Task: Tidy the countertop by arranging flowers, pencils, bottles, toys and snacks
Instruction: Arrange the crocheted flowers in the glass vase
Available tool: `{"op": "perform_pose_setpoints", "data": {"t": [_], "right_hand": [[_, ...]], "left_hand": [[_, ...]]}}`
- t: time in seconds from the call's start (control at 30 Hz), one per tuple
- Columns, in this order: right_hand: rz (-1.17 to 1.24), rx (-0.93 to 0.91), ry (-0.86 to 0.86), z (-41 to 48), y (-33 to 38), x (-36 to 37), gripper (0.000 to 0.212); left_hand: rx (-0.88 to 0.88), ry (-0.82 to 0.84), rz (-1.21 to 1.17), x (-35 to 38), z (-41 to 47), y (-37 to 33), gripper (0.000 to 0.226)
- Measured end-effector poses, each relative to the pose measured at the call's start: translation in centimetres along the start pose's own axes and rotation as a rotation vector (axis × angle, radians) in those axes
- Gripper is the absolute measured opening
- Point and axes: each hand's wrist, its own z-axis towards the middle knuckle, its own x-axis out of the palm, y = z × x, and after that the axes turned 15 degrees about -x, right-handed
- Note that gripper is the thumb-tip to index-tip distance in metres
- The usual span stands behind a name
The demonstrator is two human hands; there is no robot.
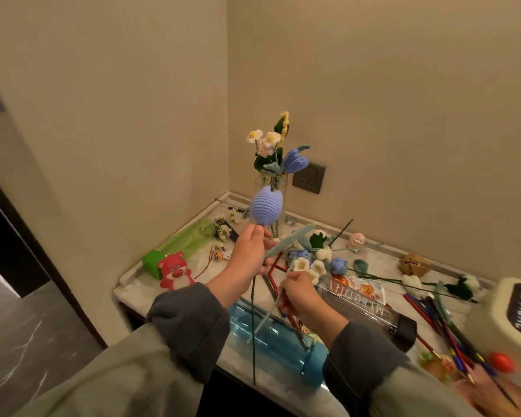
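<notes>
Head view: one blue tulip point(265, 207) in left hand point(250, 251), one pale strand point(263, 319) in right hand point(301, 293), both pinched.

Both arms reach forward in grey-cuffed sleeves point(190, 320). The left hand point(251, 251) is raised, its fingers curled round a stem point(253, 326) just under the bloom. The right hand point(298, 293), lower and just beside it, seems to pinch a pale stalk point(265, 318) in its fingertips.

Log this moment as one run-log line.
left hand grips blue crochet tulip below bloom | right hand pinches pale blue stem | vase upright, holds flowers | tulip not yet in vase
</notes>
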Motion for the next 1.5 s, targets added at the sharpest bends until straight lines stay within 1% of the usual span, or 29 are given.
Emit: {"op": "perform_pose_setpoints", "data": {"t": [0.07, 0.1, 0.2, 0.33, 0.4, 0.47, 0.53, 0.6, 0.67, 0.73, 0.77, 0.83, 0.9, 1.03, 1.1, 1.2, 1.27, 1.37, 1.43, 1.5], "right_hand": [[0.002, -0.004, 0.002, -1.3, -0.3, -0.8, 0.017], [-0.002, -0.002, 0.009, -1.9, -0.5, -1.2, 0.017], [-0.004, -0.022, 0.014, -3.3, -1.0, -2.5, 0.029], [-0.05, -0.117, -0.04, -4.5, -0.9, -4.1, 0.023], [-0.038, -0.147, -0.058, -5.1, -0.7, -4.8, 0.03], [0.001, -0.181, -0.059, -5.5, -0.4, -5.3, 0.035], [0.006, -0.234, -0.069, -6.0, -0.1, -5.7, 0.031], [0.02, -0.286, -0.079, -6.3, 0.6, -6.2, 0.026], [0.043, -0.326, -0.077, -6.4, 1.4, -6.5, 0.021], [0.071, -0.366, -0.078, -6.3, 2.4, -6.9, 0.016], [0.094, -0.384, -0.082, -6.1, 2.8, -7.0, 0.012], [0.111, -0.424, -0.095, -5.6, 3.9, -7.4, 0.007], [0.096, -0.468, -0.109, -4.9, 5.1, -7.7, 0.004], [0.141, -0.533, -0.162, -3.2, 7.8, -7.9, 0.004], [0.143, -0.581, -0.198, -2.0, 9.2, -7.9, 0.005], [0.14, -0.644, -0.243, -0.2, 11.1, -7.9, 0.006], [0.124, -0.667, -0.267, 1.2, 12.1, -7.8, 0.008], [0.083, -0.72, -0.307, 3.4, 13.7, -7.5, 0.009], [0.075, -0.767, -0.346, 4.7, 14.7, -7.4, 0.01], [0.039, -0.795, -0.409, 6.1, 15.7, -7.4, 0.011]], "left_hand": [[-0.013, 0.03, -0.101, 0.7, -0.9, 0.3, 0.023], [-0.015, 0.039, -0.147, 1.0, -1.4, 0.5, 0.022], [-0.028, 0.04, -0.246, 1.6, -2.3, 0.8, 0.022], [-0.049, 0.045, -0.324, 1.7, -3.1, 0.8, 0.032], [-0.037, 0.023, -0.281, 1.8, -3.2, 0.9, 0.032], [-0.049, -0.018, -0.152, 2.1, -3.6, 1.2, 0.045], [-0.039, -0.064, -0.02, 2.5, -3.6, 1.8, 0.055], [0.02, -0.095, 0.05, 3.4, -3.6, 2.1, 0.049], [0.076, -0.1, 0.062, 4.1, -3.9, 1.8, 0.04], [0.098, -0.093, 0.039, 4.7, -3.9, 1.1, 0.038], [0.096, -0.106, 0.032, 5.0, -3.9, 0.7, 0.039], [0.068, -0.133, 0.046, 5.2, -3.2, -0.2, 0.05], [0.064, -0.13, 0.024, 5.1, -2.7, -0.9, 0.053], [0.104, -0.131, -0.014, 4.5, -0.9, -2.6, 0.039], [0.129, -0.144, 0.005, 4.1, 0.4, -3.2, 0.036], [0.143, -0.18, 0.04, 3.4, 2.0, -4.2, 0.043], [0.176, -0.174, 0.028, 3.0, 3.0, -5.1, 0.045], [0.234, -0.172, 0.006, 2.3, 4.5, -6.7, 0.044], [0.272, -0.171, -0.026, 1.8, 5.5, -7.6, 0.036], [0.314, -0.184, -0.022, 1.3, 6.7, -8.5, 0.015]]}}
